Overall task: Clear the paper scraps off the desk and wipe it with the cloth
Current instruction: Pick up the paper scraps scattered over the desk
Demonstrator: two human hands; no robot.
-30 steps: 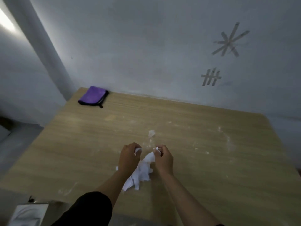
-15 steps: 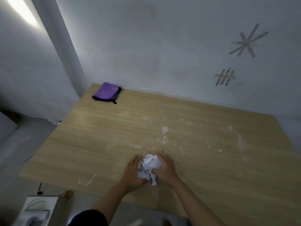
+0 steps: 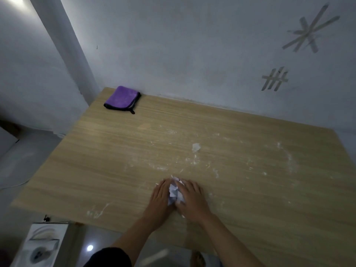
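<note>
Both hands lie palm-down on the light wood-grain surface [image 3: 107, 162], near its front edge and a little left of the middle. The left hand [image 3: 160, 197] and the right hand [image 3: 191, 199] press in from either side on a crumpled bunch of white paper scraps [image 3: 174, 191], which sits between them and touches both. The fingers of each hand are stretched forward and only slightly curved, cupping the bunch against the surface rather than closing round it (whether any scrap is pinched underneath cannot be told). A small bit of white paper peeks out under the heel of the right hand, toward the front edge.

One stray white scrap [image 3: 196, 147] lies by itself farther back, well apart from the hands, about midway toward the rear edge. Pale powdery smears and crumbs [image 3: 194, 161] are scattered over the middle and right part of the surface, with another streak near the front-left edge.

A folded purple cloth with black trim [image 3: 122, 99] rests flat at the rear-left corner, well apart from everything else.

Behind the rear edge rises a grey-white wall [image 3: 183, 54] with crossed strips of tape [image 3: 310, 33] stuck to it at the upper right. On the floor beyond the front-left corner stands a white box [image 3: 41, 245], and a dark sleeve [image 3: 109, 257] shows on the left arm.
</note>
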